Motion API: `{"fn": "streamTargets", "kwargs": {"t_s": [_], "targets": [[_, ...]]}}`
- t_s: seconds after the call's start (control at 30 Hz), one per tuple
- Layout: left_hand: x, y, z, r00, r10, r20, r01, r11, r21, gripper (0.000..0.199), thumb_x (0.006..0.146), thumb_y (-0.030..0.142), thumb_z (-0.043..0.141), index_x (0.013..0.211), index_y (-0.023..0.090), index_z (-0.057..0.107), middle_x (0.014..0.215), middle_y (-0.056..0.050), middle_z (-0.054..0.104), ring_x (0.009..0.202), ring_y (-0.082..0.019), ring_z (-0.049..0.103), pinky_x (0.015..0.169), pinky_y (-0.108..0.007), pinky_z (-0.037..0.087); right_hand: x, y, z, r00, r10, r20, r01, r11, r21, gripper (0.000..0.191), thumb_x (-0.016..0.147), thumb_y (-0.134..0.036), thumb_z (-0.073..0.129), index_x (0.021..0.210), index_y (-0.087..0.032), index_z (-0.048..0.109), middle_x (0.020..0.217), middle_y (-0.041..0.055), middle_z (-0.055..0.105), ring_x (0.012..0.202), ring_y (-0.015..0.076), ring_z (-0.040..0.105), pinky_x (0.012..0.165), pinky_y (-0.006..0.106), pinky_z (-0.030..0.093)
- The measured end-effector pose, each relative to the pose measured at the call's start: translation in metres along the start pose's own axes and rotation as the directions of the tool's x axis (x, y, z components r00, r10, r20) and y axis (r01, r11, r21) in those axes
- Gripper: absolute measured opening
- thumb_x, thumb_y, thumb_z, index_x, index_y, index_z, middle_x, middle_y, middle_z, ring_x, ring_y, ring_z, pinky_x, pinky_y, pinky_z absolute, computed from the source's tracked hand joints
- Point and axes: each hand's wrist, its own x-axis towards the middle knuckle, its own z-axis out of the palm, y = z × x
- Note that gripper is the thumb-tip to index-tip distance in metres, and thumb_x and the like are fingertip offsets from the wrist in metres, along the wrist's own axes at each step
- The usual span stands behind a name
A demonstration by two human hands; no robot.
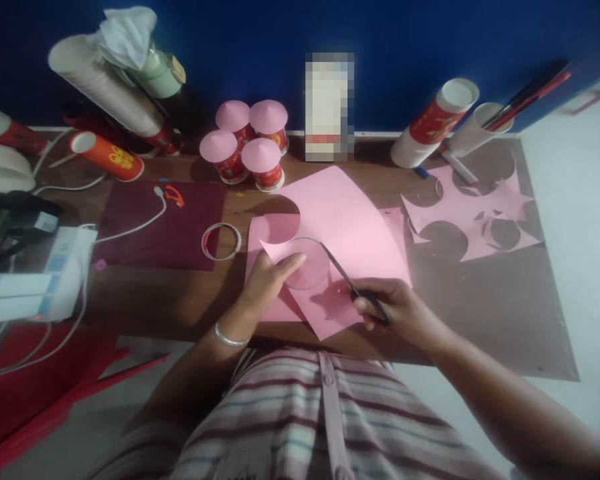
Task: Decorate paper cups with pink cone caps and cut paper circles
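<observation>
My left hand (275,277) grips the edge of a pink paper sheet (345,213), thumb on top and fingers hidden beneath. A circle is drawn on the sheet just beside that thumb, and a round piece is cut out of the sheet's left side. In my right hand (387,300) is a pair of dark-handled scissors (347,277). Their blades lie at the right side of the drawn circle; how far they are apart I cannot make out. More pink paper (265,310) lies under the held sheet.
Several paper cups with pink cone tops (261,155) stand behind. Pink offcuts (467,213) lie to the right, near a pen cup (475,137) and stacked cups (433,127). To the left are a tape roll (221,224), a maroon sheet (140,243) and a power strip (55,273).
</observation>
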Motion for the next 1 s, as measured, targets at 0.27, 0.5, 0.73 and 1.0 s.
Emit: {"fn": "streamTargets", "kwargs": {"t_s": [0.27, 0.5, 0.73, 1.0], "targets": [[0.0001, 0.0005, -0.0009, 1.0, -0.011, -0.005, 0.011, 1.0, 0.004, 0.024, 0.079, 0.037, 0.081, 0.087, 0.015, 0.078, 0.092, -0.007, 0.078, 0.101, -0.025, 0.071, 0.091, -0.032, 0.057, 0.0003, -0.0012, 0.0003, 1.0, -0.025, 0.018, 0.024, 1.0, 0.02, 0.053, 0.08, -0.055, 0.08, 0.111, -0.012, 0.076, 0.06, -0.0044, 0.054, 0.049, 0.0068, 0.047, 0.046, 0.022, 0.043], [0.0002, 0.0013, -0.0013, 1.0, -0.006, -0.007, 0.006, 1.0, 0.006, 0.03, 0.078, 0.038, 0.082, 0.094, 0.013, 0.078, 0.096, -0.008, 0.079, 0.101, -0.025, 0.071, 0.092, -0.033, 0.057, 0.0014, 0.0023, -0.0014, 0.999, -0.031, 0.036, 0.031, 1.0, 0.003, 0.055, 0.083, -0.055, 0.077, 0.114, -0.009, 0.074, 0.056, -0.0053, 0.052, 0.047, 0.0059, 0.045, 0.043, 0.02, 0.039], [0.0006, -0.0005, -0.0023, 1.0, -0.013, 0.018, 0.013, 1.0, -0.026, 0.032, 0.079, 0.037, 0.082, 0.101, 0.014, 0.078, 0.104, -0.008, 0.079, 0.104, -0.024, 0.07, 0.094, -0.033, 0.056, 0.0014, 0.0063, -0.0027, 0.999, -0.021, 0.033, 0.021, 1.0, -0.009, 0.06, 0.082, -0.059, 0.077, 0.116, -0.009, 0.073, 0.055, -0.0052, 0.052, 0.048, 0.007, 0.046, 0.043, 0.021, 0.036], [-0.0004, 0.0013, -0.0012, 1.0, -0.005, 0.015, 0.006, 0.999, -0.036, 0.033, 0.079, 0.037, 0.083, 0.101, 0.014, 0.078, 0.103, -0.009, 0.079, 0.103, -0.024, 0.07, 0.093, -0.033, 0.056, -0.0004, 0.0071, -0.0022, 0.998, -0.042, 0.044, 0.042, 0.999, 0.003, 0.056, 0.083, -0.06, 0.076, 0.108, -0.011, 0.074, 0.056, -0.0057, 0.05, 0.048, 0.0061, 0.045, 0.043, 0.02, 0.035]]}}
